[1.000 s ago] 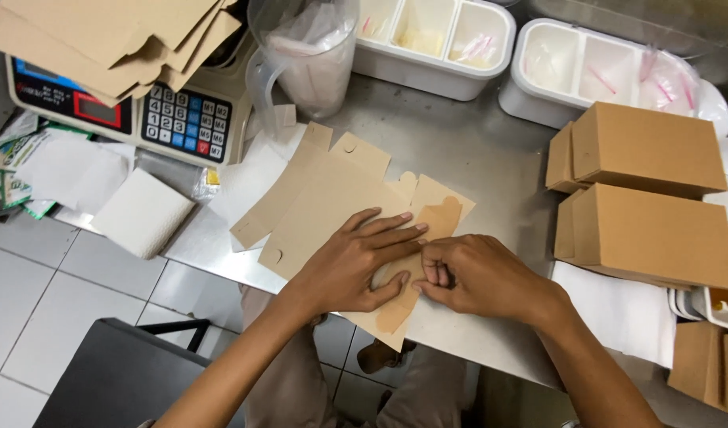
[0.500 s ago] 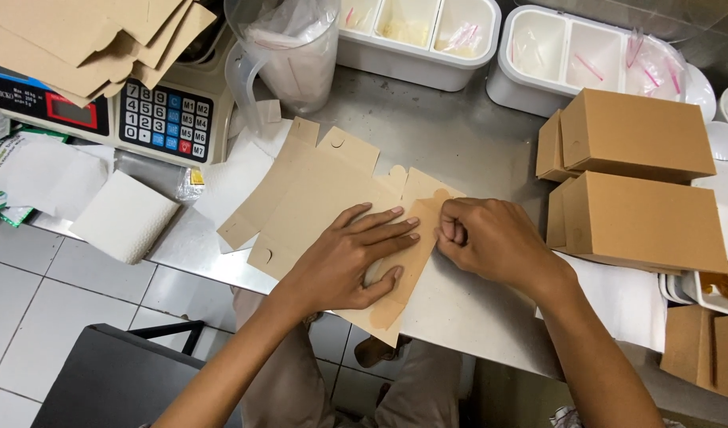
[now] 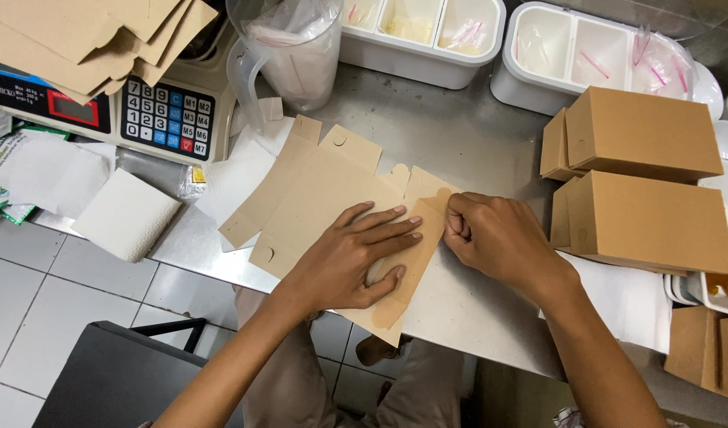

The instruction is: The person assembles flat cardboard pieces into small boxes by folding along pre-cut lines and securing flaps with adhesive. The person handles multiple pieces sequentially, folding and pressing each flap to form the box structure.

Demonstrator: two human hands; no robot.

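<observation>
Flat carton blank — matte brown card with die-cut tabs — lies on the steel counter. Left hand presses it, fingers spread. Right hand pinches its edge flap. 2 assembled boxes stand right.

The flat die-cut cardboard box blank is plain tan-brown, matching the two folded rectangular cardboard boxes. The steel countertop is dull grey. The electronic scale has a black face, white and blue keys, one red key. The divided plastic tubs are white; the floor tiles pale grey.
</observation>
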